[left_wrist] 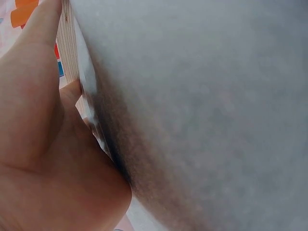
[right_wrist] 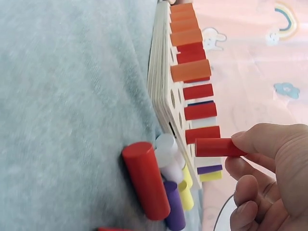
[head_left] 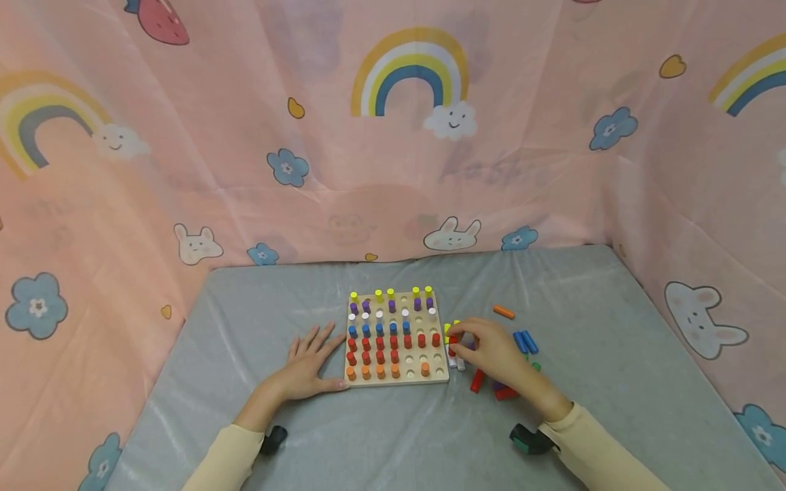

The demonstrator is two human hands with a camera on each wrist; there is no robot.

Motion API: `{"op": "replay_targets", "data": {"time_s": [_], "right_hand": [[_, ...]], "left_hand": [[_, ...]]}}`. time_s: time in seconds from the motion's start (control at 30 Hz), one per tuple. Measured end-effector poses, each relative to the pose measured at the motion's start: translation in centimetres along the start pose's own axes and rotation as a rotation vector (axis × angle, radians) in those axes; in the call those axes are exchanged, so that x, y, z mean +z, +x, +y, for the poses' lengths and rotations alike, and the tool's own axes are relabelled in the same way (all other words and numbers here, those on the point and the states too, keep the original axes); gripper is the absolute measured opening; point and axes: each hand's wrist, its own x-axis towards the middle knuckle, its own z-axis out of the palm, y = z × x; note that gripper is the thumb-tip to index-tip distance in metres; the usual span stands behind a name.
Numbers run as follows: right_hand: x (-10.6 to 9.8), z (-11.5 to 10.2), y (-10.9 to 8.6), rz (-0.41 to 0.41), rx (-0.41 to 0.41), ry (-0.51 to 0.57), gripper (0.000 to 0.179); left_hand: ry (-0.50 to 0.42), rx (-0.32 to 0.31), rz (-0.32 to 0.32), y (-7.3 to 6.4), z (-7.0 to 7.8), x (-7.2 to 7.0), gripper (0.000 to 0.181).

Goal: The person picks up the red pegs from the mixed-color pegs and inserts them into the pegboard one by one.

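A wooden pegboard (head_left: 402,379) lies on the grey cloth, its rows partly filled with orange, red, blue, white, purple and yellow pegs. My left hand (head_left: 310,368) rests flat with spread fingers, thumb and a fingertip touching the board's left edge. Just off the board's right edge, my right hand (head_left: 491,348) pinches a red peg (right_wrist: 216,147) between thumb and finger. In the right wrist view that peg is held near the red pegs standing in the board. The left wrist view shows mostly palm and cloth, with the board's side (left_wrist: 67,43) beyond.
Loose pegs lie right of the board: a red peg (right_wrist: 147,180), a purple peg (right_wrist: 174,206), white and yellow ones. Farther right are two blue pegs (head_left: 525,341) and an orange peg (head_left: 504,311). A pink printed curtain (head_left: 393,170) hangs behind the table.
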Motion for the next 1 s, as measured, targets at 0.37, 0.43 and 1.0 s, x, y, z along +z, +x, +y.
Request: {"op": "replay_targets", "data": {"time_s": [0.37, 0.43, 1.0], "right_hand": [[0.6, -1.0, 0.7, -0.019, -0.036, 0.038, 0.018], [0.7, -1.1, 0.9, -0.020, -0.048, 0.049, 0.018], [1.7, -2.5, 1.7, -0.047, -0.116, 0.060, 0.019]], "left_hand": [[-0.013, 0.000, 0.003, 0.0, 0.1, -0.1, 0.094], [-0.012, 0.002, 0.004, -0.1, 0.0, -0.1, 0.094], [-0.005, -0.005, -0.007, 0.0, 0.0, -0.1, 0.093]]}}
